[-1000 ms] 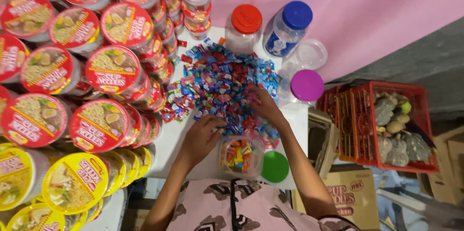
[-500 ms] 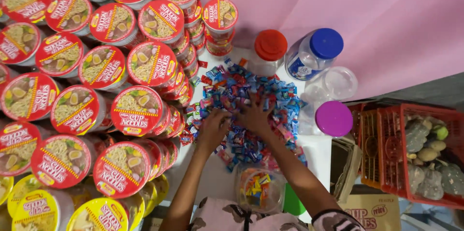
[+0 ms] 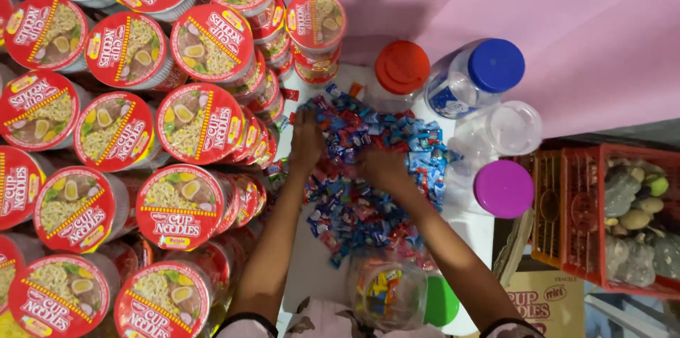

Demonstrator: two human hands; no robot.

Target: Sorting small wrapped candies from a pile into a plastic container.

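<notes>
Both hands are down in the heap of wrapped candies (image 3: 368, 168), blue and red wrappers spread across the middle of the white desk (image 3: 312, 267). The left hand (image 3: 307, 141) lies on the heap's left edge, fingers spread flat over the sweets, grip loose, nothing pinched. The right hand (image 3: 386, 168) sits in the thick of the pile, fingers curled into the wrappers; whether that grip has closed on any, I can't tell. Stacked noodle cups (image 3: 188, 122) crowd the left side, touching the candy's edge. Beyond the heap stand a red-lidded jar (image 3: 401, 69) and a blue-lidded jar (image 3: 489, 69). Close to the person, an open clear jar (image 3: 386, 292) holds a few candies, a green lid (image 3: 443, 302) beside it.
</notes>
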